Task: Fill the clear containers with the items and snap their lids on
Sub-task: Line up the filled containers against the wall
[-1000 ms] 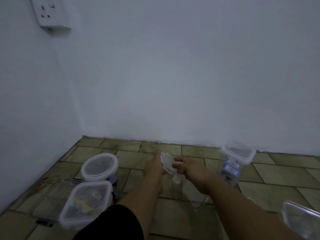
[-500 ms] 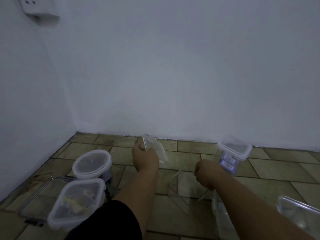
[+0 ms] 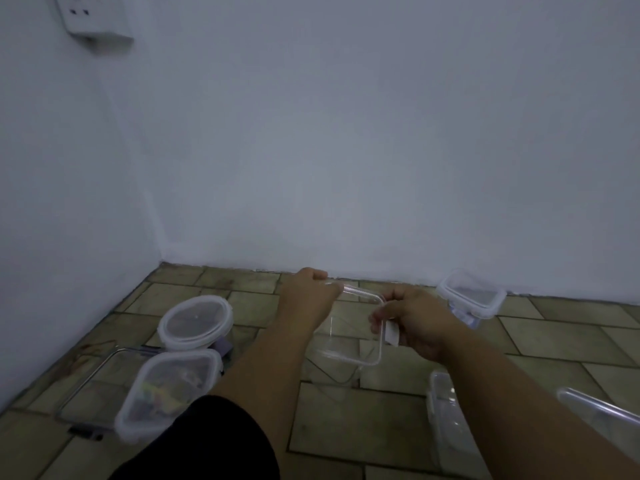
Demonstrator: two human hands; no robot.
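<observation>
Your left hand (image 3: 307,296) and right hand (image 3: 414,322) pinch the clear lid (image 3: 363,363) with curled fingers at opposite edges, above the floor (image 3: 346,420). I judge it light, stiff and slick: grip the rim.

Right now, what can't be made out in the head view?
Head view:
- Held clear piece: lid or tub, too transparent to tell.
- Square tub contents: blurred through its lid.
- Far tub contents: too dim, small.
- Clear tub: cut off by right edge.
- Low tub: partly hidden by right forearm.
</observation>
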